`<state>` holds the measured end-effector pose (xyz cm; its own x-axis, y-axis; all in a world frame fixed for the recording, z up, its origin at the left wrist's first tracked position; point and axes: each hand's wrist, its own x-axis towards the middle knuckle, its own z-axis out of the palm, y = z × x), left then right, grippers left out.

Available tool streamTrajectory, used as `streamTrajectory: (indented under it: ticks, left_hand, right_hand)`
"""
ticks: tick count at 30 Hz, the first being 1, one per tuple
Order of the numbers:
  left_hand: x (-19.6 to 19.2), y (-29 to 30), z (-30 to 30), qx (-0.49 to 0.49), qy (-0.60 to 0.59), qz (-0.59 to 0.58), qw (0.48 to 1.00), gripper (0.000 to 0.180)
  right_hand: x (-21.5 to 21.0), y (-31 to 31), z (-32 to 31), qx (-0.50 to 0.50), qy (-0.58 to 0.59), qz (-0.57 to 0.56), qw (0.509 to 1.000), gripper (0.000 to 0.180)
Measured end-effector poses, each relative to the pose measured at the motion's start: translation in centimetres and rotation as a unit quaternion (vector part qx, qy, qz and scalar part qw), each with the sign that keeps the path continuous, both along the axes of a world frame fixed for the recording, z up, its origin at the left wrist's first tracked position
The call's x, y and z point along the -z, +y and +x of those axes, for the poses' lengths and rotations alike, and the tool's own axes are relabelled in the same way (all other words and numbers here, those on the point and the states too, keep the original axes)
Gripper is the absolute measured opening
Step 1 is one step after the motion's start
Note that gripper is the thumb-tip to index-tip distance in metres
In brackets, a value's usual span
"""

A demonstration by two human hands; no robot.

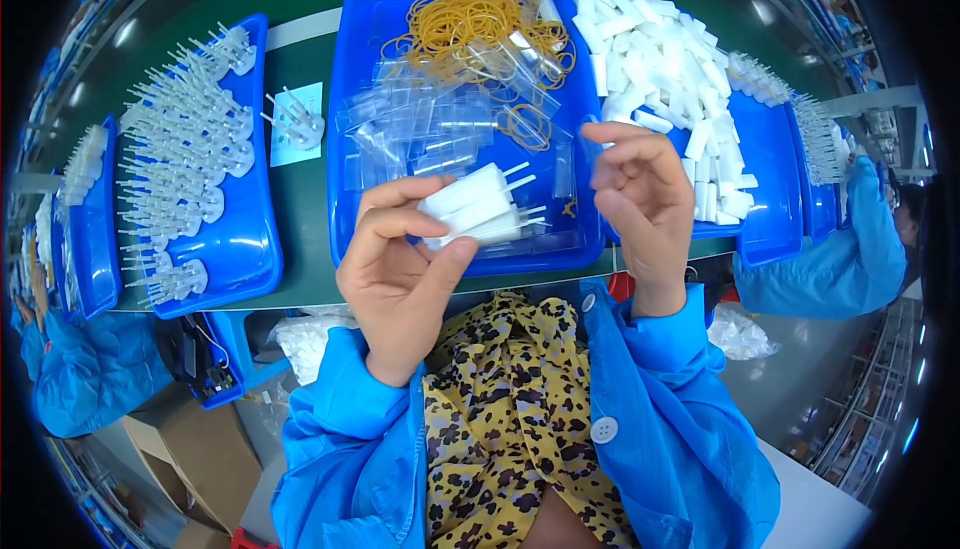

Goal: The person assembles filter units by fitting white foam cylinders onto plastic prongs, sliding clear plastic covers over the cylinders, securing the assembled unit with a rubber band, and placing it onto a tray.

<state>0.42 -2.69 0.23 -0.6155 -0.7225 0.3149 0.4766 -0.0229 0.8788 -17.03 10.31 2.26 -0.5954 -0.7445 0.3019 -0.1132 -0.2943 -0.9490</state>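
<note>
My left hand (400, 259) grips a bundle of white tubes (472, 205) between thumb and fingers, above the near part of the middle blue tray (345, 119). Thin white pins stick out of the bundle's right end; my fingers hide part of its left end. To the right, my right hand (648, 204) is raised over the tray's right rim, apart from the bundle. Its fingers are bent, with the thumb apart from them, and I see nothing held there. Under and beyond the bundle lie clear plastic sleeves (430, 119) and a heap of yellow rubber bands (470, 24).
A right-hand tray (775, 214) holds many loose white tubes (655, 59). Pinned white plastic pieces (190, 139) fill a left tray (265, 249); another piece (295, 119) stands on a pale card (300, 154). Blue-sleeved people sit at both sides; a cardboard box (205, 449) stands lower left.
</note>
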Motion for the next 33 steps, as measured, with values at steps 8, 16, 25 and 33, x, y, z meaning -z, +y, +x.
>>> streamTrajectory:
  ticks: [8, 16, 25, 33]
  left_hand:
    - [-0.3, 0.3, -0.1, -0.012, -0.031, -0.048, 0.998, 0.027]
    - [-0.3, 0.4, -0.3, -0.019, -0.067, -0.081, 0.994, 0.032]
    - [-0.4, 0.9, -0.8, -0.027, -0.087, -0.058, 0.994, 0.034]
    - [-0.1, 0.7, -0.6, -0.047, -0.081, -0.084, 0.992, 0.028]
  right_hand:
    - [-2.3, 0.7, 1.6, 0.020, 0.036, 0.019, 0.999, 0.017]
    - [-3.4, -0.4, 3.2, -0.071, -0.065, 0.153, 0.984, 0.034]
    - [-3.5, -0.5, 4.3, -0.117, -0.114, 0.106, 0.981, 0.038]
    - [-2.6, -0.7, 3.8, 0.014, -0.068, 0.046, 0.997, 0.024]
